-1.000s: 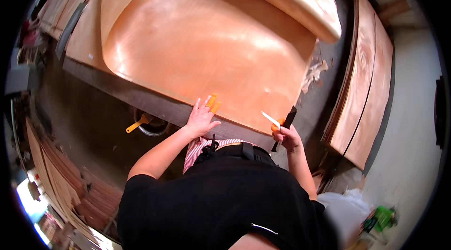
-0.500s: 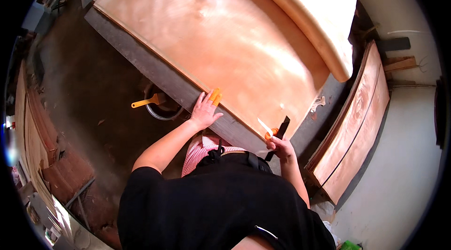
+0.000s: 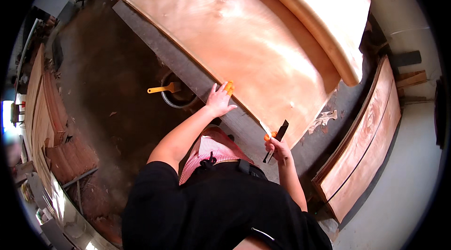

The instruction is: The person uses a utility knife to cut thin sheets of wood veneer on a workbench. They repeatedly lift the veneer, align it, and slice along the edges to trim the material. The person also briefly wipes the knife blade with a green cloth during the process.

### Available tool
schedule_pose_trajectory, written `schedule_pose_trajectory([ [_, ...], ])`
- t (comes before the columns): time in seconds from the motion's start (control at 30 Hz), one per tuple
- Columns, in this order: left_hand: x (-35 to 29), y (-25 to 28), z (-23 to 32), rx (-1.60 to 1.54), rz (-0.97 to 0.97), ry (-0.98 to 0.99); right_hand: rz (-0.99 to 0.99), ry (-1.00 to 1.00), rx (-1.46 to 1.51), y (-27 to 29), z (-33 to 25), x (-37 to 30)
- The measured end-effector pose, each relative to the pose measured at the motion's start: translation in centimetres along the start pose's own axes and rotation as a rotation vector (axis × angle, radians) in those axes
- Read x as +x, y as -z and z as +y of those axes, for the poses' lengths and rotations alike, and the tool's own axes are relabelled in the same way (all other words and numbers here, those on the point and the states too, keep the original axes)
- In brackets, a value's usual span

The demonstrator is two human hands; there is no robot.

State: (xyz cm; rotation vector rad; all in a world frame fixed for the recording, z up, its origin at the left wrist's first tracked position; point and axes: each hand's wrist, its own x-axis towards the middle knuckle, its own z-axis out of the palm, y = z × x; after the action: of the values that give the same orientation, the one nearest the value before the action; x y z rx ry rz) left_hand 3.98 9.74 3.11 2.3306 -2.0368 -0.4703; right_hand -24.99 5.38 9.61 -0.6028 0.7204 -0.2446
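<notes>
A wide, thin sheet of pale wood veneer (image 3: 244, 48) lies on the grey table (image 3: 185, 70). At its near long edge my left hand (image 3: 219, 103) rests with fingers spread, orange covers over some fingertips. By the sheet's near right corner my right hand (image 3: 279, 148) is closed around a long flat black tool (image 3: 282, 130), whose exact kind I cannot make out. A narrow white strip (image 3: 265, 126) sticks out beside an orange-covered finger of that hand, its tip close to the veneer's edge.
Another veneer sheet (image 3: 329, 20) curls back across the far side of the table. Below the left edge stands a round bucket (image 3: 174, 106) with a yellow-handled brush (image 3: 157, 90) across it. Veneer stacks lean at right (image 3: 359, 146) and left (image 3: 70, 163). Scraps (image 3: 324, 119) lie near the corner.
The whole view has shifted, so the table and bucket appear farther right. My left hand stays at the sheet's edge. My right hand has moved slightly left along the corner, still holding the black tool.
</notes>
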Motion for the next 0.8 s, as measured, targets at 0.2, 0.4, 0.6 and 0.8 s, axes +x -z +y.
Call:
schedule_pose_trajectory([
  [0.2, -0.8, -1.5, -0.5, -0.114, 0.123, -0.04, 0.022, -0.043, -0.137, -2.4, -0.9, 2.4],
  [0.4, -2.6, -1.9, -3.5, -0.407, 0.245, -0.12, 0.09, -0.13, -0.494, -5.6, -3.7, 9.7],
  [0.6, -5.1, 0.5, -11.9, -0.52, 0.534, 0.12, 0.119, -0.053, -1.096, -14.2, -5.2, 23.6],
  [0.8, -1.7, 2.6, -17.8, -0.419, 0.603, 0.199, 0.06, 0.09, -0.914, -19.4, -4.8, 35.3],
])
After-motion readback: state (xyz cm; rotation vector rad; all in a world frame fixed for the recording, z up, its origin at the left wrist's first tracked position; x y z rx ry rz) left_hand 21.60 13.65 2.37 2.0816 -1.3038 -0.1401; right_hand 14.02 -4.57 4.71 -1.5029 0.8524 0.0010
